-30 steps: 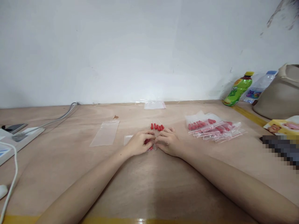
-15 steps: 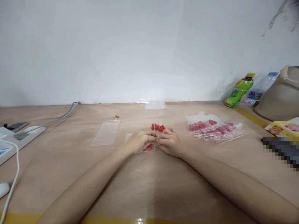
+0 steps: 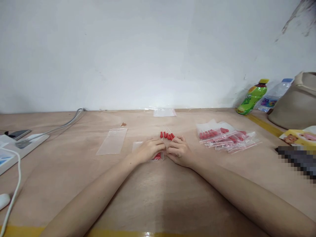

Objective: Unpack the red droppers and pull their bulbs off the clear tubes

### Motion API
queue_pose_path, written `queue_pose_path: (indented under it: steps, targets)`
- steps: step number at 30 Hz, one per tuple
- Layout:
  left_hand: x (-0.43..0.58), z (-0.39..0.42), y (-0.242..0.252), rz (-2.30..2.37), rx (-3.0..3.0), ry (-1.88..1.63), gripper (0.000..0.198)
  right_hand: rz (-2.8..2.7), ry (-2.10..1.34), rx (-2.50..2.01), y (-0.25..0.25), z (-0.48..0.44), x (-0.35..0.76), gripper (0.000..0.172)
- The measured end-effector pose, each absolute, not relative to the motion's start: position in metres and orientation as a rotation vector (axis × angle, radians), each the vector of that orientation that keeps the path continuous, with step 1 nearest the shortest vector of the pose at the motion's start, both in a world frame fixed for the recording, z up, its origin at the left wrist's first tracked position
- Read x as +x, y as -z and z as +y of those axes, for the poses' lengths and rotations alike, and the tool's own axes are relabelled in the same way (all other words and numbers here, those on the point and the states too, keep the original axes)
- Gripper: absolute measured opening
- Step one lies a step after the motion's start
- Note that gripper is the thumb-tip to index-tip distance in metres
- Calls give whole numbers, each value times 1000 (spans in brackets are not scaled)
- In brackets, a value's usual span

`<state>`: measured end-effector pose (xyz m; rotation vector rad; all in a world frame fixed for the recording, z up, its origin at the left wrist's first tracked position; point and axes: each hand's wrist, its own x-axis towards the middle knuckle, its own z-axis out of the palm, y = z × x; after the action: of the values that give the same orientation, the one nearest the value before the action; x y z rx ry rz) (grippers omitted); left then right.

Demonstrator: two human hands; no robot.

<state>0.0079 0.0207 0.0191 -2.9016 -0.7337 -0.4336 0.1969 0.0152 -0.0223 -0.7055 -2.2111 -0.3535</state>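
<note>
Low over the tabletop, my left hand (image 3: 151, 150) presses its curled fingers on a clear zip bag (image 3: 162, 156) that has red dropper bulbs inside. Closed in a pinch, my right hand (image 3: 179, 151) grips the same bag at its right edge, and the fingertips of both hands nearly meet. My fingers cover much of the bag. Just beyond them lie several loose droppers (image 3: 168, 136) with red bulbs and thin clear stems. Left of my left hand, a flat zip bag (image 3: 113, 141) rests on the table.
Filled zip bags (image 3: 225, 135) are piled on the right. Behind them stand a green bottle (image 3: 253, 97), a clear bottle (image 3: 277, 93) and a beige bag (image 3: 293, 102). Another flat bag (image 3: 164, 112) lies by the wall. A white power strip (image 3: 32, 144) with cables is on the left.
Both hands stay at the bag with almost no movement. The view has shifted very slightly.
</note>
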Motion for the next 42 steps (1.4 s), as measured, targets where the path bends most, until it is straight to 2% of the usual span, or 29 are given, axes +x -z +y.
queue_pose_path:
  steps: [7, 23, 33, 42]
  targets:
    - [6, 24, -8, -721, -2831, 570, 18, -2173, 311, -768, 20, 16, 196, 12]
    - [4, 22, -7, -823, -2868, 581, 12, -2249, 552, -672, 13, 13, 197, 16]
    - [2, 18, -18, -741, -2845, 467, 13, -2297, 598, -603, 19, 23, 196, 21]
    - [-2, 22, -8, -671, -2830, 591, 20, -2278, 542, -583, 16, 22, 195, 19]
